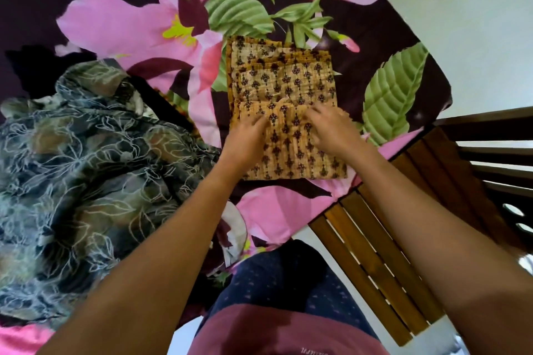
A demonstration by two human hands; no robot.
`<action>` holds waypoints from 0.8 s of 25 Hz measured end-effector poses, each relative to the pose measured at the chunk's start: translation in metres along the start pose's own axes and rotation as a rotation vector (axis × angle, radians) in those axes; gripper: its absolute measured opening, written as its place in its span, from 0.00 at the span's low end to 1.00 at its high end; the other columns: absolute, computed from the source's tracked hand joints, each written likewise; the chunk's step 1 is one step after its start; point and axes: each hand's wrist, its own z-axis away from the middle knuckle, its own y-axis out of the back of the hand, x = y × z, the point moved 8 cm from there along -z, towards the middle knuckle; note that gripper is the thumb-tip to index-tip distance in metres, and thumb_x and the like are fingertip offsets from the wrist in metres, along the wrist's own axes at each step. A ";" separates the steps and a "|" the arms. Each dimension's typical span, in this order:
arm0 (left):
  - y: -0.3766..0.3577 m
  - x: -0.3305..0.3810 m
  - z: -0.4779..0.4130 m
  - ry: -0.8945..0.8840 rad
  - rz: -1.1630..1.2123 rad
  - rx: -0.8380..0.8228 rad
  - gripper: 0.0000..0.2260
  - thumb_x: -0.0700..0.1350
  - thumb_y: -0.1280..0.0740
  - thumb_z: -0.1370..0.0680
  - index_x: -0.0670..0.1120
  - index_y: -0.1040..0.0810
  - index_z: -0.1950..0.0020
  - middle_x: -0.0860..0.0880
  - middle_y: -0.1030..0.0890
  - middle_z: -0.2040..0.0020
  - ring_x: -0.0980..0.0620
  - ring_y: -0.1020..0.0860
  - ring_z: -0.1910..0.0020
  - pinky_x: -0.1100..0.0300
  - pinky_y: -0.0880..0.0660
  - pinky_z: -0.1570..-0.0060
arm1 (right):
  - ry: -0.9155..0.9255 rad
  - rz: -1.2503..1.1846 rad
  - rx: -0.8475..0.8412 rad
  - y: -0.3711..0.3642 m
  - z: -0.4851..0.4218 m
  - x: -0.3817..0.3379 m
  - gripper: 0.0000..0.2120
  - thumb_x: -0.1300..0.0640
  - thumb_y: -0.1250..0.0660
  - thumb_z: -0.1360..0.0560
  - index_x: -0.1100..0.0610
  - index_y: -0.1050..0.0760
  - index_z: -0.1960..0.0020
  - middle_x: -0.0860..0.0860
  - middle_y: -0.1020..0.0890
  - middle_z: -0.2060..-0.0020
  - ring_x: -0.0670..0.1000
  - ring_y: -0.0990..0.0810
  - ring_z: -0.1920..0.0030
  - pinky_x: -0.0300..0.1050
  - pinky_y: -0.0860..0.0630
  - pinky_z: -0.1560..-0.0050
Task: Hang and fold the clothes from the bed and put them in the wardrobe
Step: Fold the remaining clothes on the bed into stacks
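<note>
Mustard-yellow printed cloth garment (288,86), already folded small, lies near the floral-sheeted bed's (129,23) corner. The left hand (248,131) and right hand (331,130) press flat, fingers open, on it. A dark floral garment (86,167) alongside is still unfolded, and storing remains.

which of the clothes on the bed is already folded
The mustard-yellow printed garment, lying as a flat, layered rectangle. The dark floral garment to its left is a crumpled heap.
</note>
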 end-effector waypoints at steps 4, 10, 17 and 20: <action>-0.060 -0.008 0.036 0.033 -0.044 -0.234 0.33 0.44 0.30 0.26 0.43 0.41 0.25 0.43 0.48 0.23 0.44 0.48 0.24 0.48 0.50 0.27 | 0.034 0.132 -0.166 -0.060 0.032 0.001 0.29 0.48 0.34 0.25 0.57 0.37 0.28 0.58 0.38 0.27 0.57 0.42 0.26 0.55 0.47 0.27; -0.091 -0.020 0.041 0.126 -0.331 -0.261 0.46 0.46 0.31 0.26 0.47 0.65 0.24 0.45 0.65 0.24 0.44 0.64 0.25 0.48 0.62 0.28 | 0.013 0.320 -0.226 -0.099 0.042 0.020 0.45 0.46 0.33 0.25 0.49 0.63 0.23 0.54 0.59 0.23 0.56 0.61 0.23 0.58 0.66 0.29; -0.084 -0.006 0.046 0.155 -0.358 -0.404 0.32 0.36 0.44 0.20 0.43 0.63 0.24 0.38 0.58 0.23 0.36 0.54 0.25 0.46 0.52 0.27 | 0.035 0.220 -0.456 -0.078 0.039 0.002 0.40 0.74 0.45 0.25 0.53 0.61 0.22 0.56 0.58 0.23 0.59 0.58 0.24 0.62 0.56 0.26; -0.076 0.001 0.052 0.162 -0.325 -0.666 0.27 0.39 0.41 0.20 0.40 0.49 0.24 0.37 0.40 0.27 0.37 0.36 0.31 0.49 0.36 0.34 | 0.040 0.034 -0.705 -0.058 0.044 -0.002 0.36 0.74 0.43 0.26 0.53 0.47 0.23 0.57 0.36 0.28 0.57 0.30 0.34 0.40 0.29 0.38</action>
